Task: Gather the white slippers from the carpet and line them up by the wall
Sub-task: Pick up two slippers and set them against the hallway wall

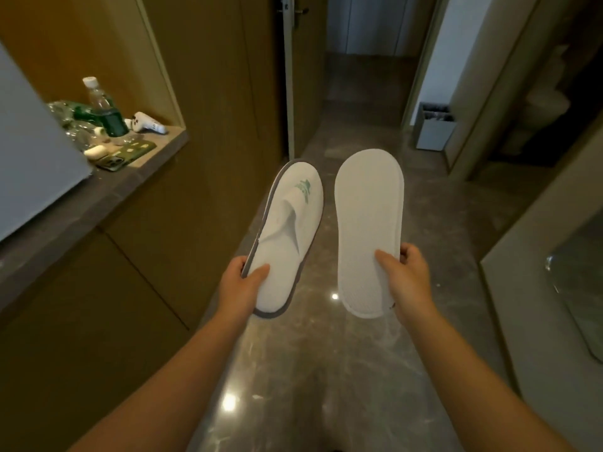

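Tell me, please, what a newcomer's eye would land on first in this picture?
Two white slippers held up mid-frame: the left hand grips the logo slipper upper side up, the right hand the sole-up slipper. Next, the cluttered shelf at left, with plastic bottles and a phone.

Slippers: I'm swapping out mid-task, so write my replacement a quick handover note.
Left hand: grip closed on the heel end of the left slipper, upper side showing.
Right hand: grip closed on the right slipper, sole showing.
Both are held up over the glossy floor.
Done: both slippers picked up.
Left: set them down side by side by the wall.
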The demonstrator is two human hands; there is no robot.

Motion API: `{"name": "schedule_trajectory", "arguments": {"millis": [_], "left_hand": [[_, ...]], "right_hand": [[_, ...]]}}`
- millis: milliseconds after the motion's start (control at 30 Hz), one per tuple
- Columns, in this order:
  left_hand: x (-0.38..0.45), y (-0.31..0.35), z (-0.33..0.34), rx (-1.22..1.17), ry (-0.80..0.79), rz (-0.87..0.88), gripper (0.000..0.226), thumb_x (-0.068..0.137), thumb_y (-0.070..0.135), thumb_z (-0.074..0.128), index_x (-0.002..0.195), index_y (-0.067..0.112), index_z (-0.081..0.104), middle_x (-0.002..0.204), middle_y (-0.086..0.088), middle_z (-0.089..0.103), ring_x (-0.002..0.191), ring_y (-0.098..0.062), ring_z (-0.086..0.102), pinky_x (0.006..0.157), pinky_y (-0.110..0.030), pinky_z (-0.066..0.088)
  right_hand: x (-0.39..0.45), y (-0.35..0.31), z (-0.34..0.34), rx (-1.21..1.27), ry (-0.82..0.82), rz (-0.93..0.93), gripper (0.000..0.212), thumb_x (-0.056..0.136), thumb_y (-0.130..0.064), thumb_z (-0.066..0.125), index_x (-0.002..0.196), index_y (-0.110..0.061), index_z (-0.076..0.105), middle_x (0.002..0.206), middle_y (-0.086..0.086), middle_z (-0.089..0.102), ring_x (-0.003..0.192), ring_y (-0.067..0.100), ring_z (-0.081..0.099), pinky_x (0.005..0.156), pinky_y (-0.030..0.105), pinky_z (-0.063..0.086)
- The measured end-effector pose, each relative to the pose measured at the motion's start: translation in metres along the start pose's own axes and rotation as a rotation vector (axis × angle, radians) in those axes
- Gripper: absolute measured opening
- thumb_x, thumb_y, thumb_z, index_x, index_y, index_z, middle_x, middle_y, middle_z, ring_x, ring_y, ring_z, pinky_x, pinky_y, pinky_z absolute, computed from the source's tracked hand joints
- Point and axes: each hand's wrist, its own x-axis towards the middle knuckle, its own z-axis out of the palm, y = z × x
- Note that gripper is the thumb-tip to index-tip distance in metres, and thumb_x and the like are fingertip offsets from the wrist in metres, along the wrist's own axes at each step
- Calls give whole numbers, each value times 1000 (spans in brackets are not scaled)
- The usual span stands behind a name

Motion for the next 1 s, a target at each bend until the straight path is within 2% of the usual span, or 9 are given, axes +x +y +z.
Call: {"name": "schedule_trajectory", "arguments": {"millis": [167, 333, 500, 667, 733, 833, 900, 1000], "left_hand": [[66, 29, 57, -32, 1, -47, 8, 84, 13, 54, 87, 8, 48, 74, 4, 49, 68, -9, 47, 52, -25, 35], [154, 32, 82, -32, 52, -100, 9, 84, 11, 54, 85, 5, 49, 72, 0, 48, 67, -14, 46, 54, -28, 35], [277, 25, 95, -54, 164, -130, 7, 82, 10, 55, 85, 6, 50, 76, -3, 48, 73, -19, 45, 53, -26, 34], [390, 27, 96, -74, 275, -209, 6, 81, 8, 56, 83, 6, 51, 74, -3, 48, 79, -23, 45, 56, -28, 34], [422, 24, 95, -85, 321, -259, 6, 81, 9, 56, 82, 6, 51, 75, -4, 49, 79, -23, 45, 58, -33, 34], [462, 11, 93, -78, 400, -349, 7, 81, 10, 57, 78, 8, 51, 77, -6, 50, 79, -23, 45, 67, -32, 33], [486, -2, 93, -102, 460, -404, 11, 80, 11, 58, 72, 13, 51, 70, 0, 49, 75, -21, 45, 66, -32, 35], [514, -28, 100, -158, 584, -471, 12, 79, 12, 59, 71, 15, 51, 69, 3, 48, 66, -14, 44, 56, -29, 35]], "right_hand": [[93, -18, -1, -17, -23, 27, 19, 82, -11, 56, 97, -15, 45, 88, -1, 52, 77, 13, 51, 70, 34, 39], [187, -24, 39, -59, -89, 61, 19, 82, -10, 55, 99, -11, 45, 94, 4, 53, 84, 19, 52, 74, 36, 40], [307, -33, 118, -147, -184, 45, 17, 82, -10, 55, 96, -12, 46, 96, 6, 54, 82, 19, 52, 65, 31, 43], [414, -48, 204, -255, -310, 56, 18, 83, -11, 55, 98, -14, 44, 96, 2, 51, 77, 13, 48, 73, 36, 38], [447, -49, 233, -286, -360, 84, 19, 83, -12, 54, 99, -15, 44, 96, 0, 50, 78, 13, 48, 75, 37, 39], [490, -40, 273, -328, -449, 147, 18, 84, -12, 55, 99, -14, 46, 91, -3, 52, 81, 15, 52, 75, 35, 43], [521, -28, 302, -366, -530, 157, 17, 84, -12, 55, 98, -15, 46, 88, -4, 52, 78, 12, 52, 72, 32, 43], [565, -3, 345, -447, -655, 144, 18, 82, -12, 56, 97, -13, 47, 88, -3, 51, 80, 14, 50, 71, 32, 39]]}}
